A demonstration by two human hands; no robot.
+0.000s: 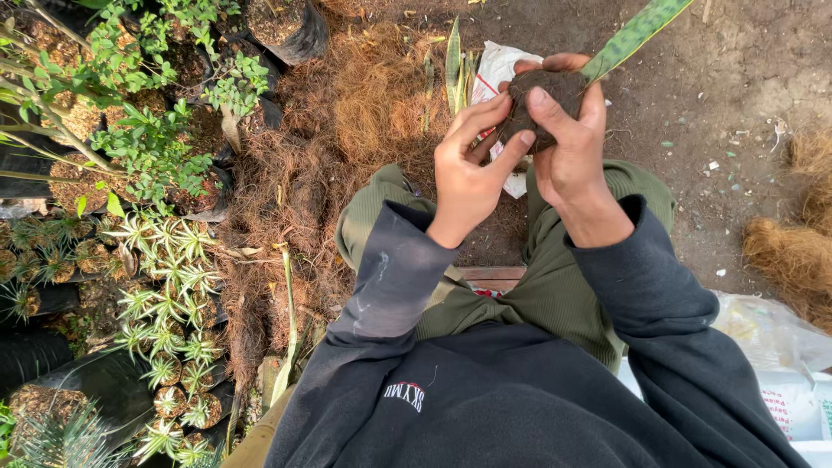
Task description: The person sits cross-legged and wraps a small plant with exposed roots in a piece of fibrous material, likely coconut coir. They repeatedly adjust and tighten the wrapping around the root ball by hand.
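Two hands met at the upper centre of the frame. My right hand was closed around a dark root ball, thumb pressed across its front; a long mottled green leaf ran from it toward the upper right corner. My left hand pinched the ball's lower left edge between thumb and fingertips.

Handling, as I judged it: the right hand's wrap needed to stay firm but not crushing, so the soil kept together, while the left worked the edge in small pinches; the leaf base looked best kept clear of the squeeze.

Packages and labels, by place:
- White bag, crumpled, with red print, on the ground directly behind the hands, largely hidden by them.
- Clear plastic bag, pale contents, lower right.
- White sack with small red lettering, bottom right corner.
- Black nursery bags, soil-filled, upper left, among potted green plants.
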